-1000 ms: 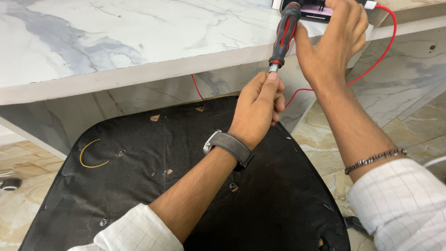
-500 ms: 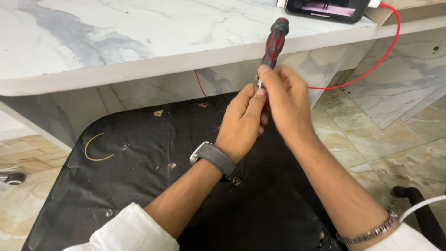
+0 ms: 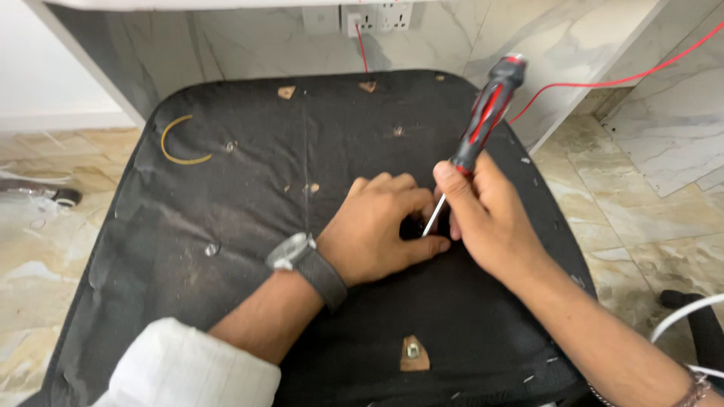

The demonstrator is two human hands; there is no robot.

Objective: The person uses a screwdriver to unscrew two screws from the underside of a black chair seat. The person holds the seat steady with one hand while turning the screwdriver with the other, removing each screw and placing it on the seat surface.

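1. Right hand (image 3: 483, 218) is wrapped shut around the lower end of the red-and-black screwdriver (image 3: 486, 117), handle tilting up and away to the right, metal shaft (image 3: 433, 217) angled down toward the black fabric panel (image 3: 249, 173)

2. Left hand (image 3: 377, 226) lies curled, knuckles up, on that panel, fingers bunched right at the shaft's tip; whether it pinches a screw or bit there I cannot tell, the tip is hidden between the two hands

3. Risk, as I read it: the shaft sits touching the left fingers, so a slip off the fastener could jab them or tear the fabric

4. The tool leans rather than standing upright, so it may cam out and round off whatever it is driving

5. The red cable (image 3: 603, 79) runs just beyond the handle on the far right; a wide swing of the handle could snag it

6. A loose metal fastener on a tan patch (image 3: 413, 353) lies near, close to the panel's edge, and could get knocked to the marble floor (image 3: 633, 218)

7. Signs and labels: none readable; white wall sockets (image 3: 377, 16) sit at the far edge, a yellow curved band (image 3: 181, 147) lies far left on the panel, small tan patches dot the fabric
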